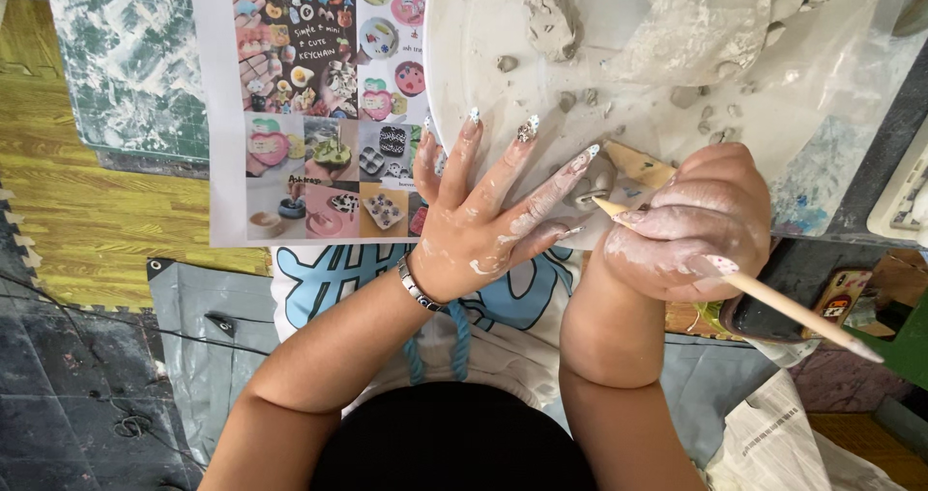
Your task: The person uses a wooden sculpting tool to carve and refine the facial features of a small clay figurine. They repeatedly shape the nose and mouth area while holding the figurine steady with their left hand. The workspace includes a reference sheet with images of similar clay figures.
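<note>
A printed sheet point(319, 104) of small craft photos is laid at the left, its right edge beside a white board point(483, 37). The left hand point(483, 216) is spread flat, its grip open, fingertips pressed on the board beside a small grey clay piece point(592, 184). At the right, a wooden stick point(773, 303) is gripped by the clay-smeared right hand point(691, 225), its tip touching the piece. A clay lump point(553, 13) is seen farther off.
</note>
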